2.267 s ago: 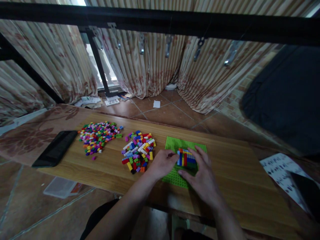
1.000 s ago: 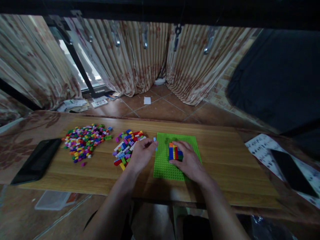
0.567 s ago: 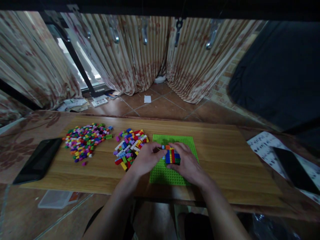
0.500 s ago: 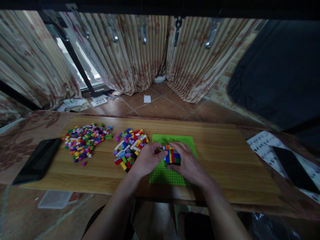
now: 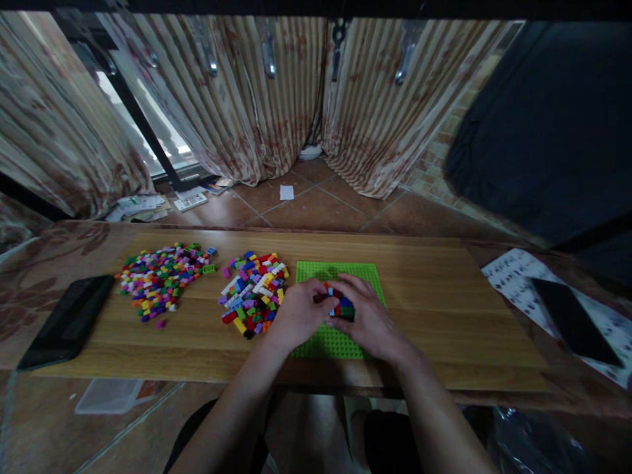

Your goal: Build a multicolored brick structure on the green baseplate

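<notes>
Both hands meet over a green studded baseplate [image 5: 328, 343] on the wooden board. Between them is a small block built of toy bricks [image 5: 346, 308], with blue, red and dark green showing. My left hand [image 5: 307, 311] closes on the block's left side, thumb and fingers bent around it and covering much of it. Curved around the far and right sides, my right hand [image 5: 366, 315] grips the same block. Whether the block is pressed onto the baseplate or held just above it, I cannot tell.
Left of the baseplate lies a heap of larger mixed bricks [image 5: 254, 293]. Further left is a pile of small bricks [image 5: 162, 276]. A black tablet [image 5: 66, 322] rests at the left edge; a dark phone [image 5: 575, 319] lies on a printed sheet [image 5: 513, 270] at the right.
My left hand has turned further over the brick block, so less of it shows. The whole view has shifted slightly; the piles look the same.
</notes>
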Tool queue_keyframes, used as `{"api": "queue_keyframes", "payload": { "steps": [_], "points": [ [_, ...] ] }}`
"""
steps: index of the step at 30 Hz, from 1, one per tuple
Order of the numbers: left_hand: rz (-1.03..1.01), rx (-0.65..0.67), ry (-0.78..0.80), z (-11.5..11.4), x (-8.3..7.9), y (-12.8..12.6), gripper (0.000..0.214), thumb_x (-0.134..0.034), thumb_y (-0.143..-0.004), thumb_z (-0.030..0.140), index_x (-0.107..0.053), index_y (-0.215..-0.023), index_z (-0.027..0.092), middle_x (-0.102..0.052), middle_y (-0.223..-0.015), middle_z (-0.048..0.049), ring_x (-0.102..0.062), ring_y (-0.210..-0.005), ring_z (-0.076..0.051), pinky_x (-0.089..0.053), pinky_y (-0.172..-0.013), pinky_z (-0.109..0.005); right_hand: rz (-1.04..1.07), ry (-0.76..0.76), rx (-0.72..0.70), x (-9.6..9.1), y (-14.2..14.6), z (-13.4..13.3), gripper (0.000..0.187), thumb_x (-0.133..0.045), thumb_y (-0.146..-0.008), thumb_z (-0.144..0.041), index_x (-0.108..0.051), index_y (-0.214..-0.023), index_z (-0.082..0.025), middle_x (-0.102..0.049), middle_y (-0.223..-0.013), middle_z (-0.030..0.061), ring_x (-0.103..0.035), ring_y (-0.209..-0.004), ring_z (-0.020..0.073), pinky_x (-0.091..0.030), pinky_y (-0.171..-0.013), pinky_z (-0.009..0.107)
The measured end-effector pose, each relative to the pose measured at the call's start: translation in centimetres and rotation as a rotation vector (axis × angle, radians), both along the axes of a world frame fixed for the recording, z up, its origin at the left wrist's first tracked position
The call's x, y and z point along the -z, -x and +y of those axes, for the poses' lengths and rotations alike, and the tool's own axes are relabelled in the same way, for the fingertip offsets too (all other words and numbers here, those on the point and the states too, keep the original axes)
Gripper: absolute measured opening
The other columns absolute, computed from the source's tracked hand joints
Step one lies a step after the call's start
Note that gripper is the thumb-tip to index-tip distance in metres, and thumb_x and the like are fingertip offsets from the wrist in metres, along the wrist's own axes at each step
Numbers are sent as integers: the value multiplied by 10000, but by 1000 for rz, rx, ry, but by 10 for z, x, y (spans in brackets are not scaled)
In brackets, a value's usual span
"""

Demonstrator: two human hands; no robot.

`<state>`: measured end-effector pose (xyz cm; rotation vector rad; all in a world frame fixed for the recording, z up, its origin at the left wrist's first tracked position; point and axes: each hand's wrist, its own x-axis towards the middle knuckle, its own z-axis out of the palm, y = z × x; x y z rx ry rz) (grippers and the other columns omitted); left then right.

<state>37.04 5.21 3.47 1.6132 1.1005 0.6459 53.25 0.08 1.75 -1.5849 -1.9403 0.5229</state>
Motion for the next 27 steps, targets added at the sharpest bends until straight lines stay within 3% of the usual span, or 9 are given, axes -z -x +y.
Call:
{"api": "queue_keyframes", "payload": {
  "steps": [9,21,27],
  "points": [
    [24,19,1,-1,-1,-3,100,-613,-790,238,-680,-756,172,-672,-694,-3,-582,-601,-128,-410,-568,-231,34,-3,12,2,-1,1,557,-760,-764,-360,-584,-1285,-273,-496,-1383,94,-474,-1285,291,-408,-1071,508],
    [235,-17,-132,-4,-6,-3,178,-621,-807,297,-687,-688,182,-639,-629,0,-521,-586,-135,-330,-566,-242,18,17,26,2,0,0,611,-750,-740,-206,-565,-1316,-288,-491,-1388,76,-451,-1308,276,-380,-1099,500],
    [239,32,-172,-2,-7,-1,253,-515,-879,281,-670,-712,171,-582,-581,15,-484,-548,-124,-313,-553,-244,56,51,36,-5,-2,-2,616,-777,-719,-207,-583,-1300,-279,-483,-1396,78,-450,-1307,272,-377,-1107,490]
  ]
}}
